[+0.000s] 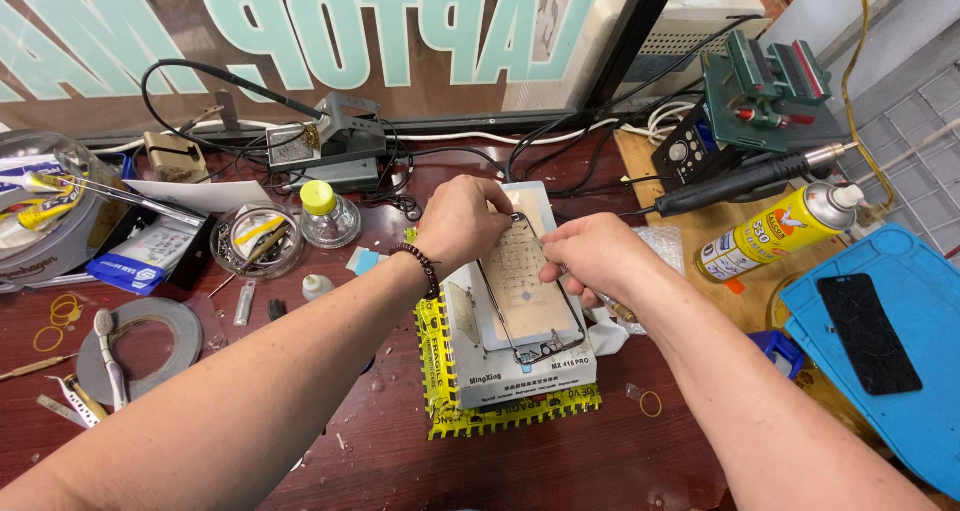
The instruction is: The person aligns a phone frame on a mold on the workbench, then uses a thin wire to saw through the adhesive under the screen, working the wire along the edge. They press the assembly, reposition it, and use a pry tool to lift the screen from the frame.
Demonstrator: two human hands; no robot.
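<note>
The phone frame (525,291) is lying flat on the white heating pad unit (520,366), near the centre of the dark red tabletop (560,461). The left hand (462,221) is pressing down on the frame's upper left edge, fingers curled and closed against it. The right hand (590,256) is gripping a thin metal tool (612,306), its grip closed around the shaft, tip hidden under the fingers at the frame's right edge. A yellow notched mat (500,416) is lying beneath the unit. A yellow spray can (775,233) is lying to the right, beside a blue mat (900,371)
</note>
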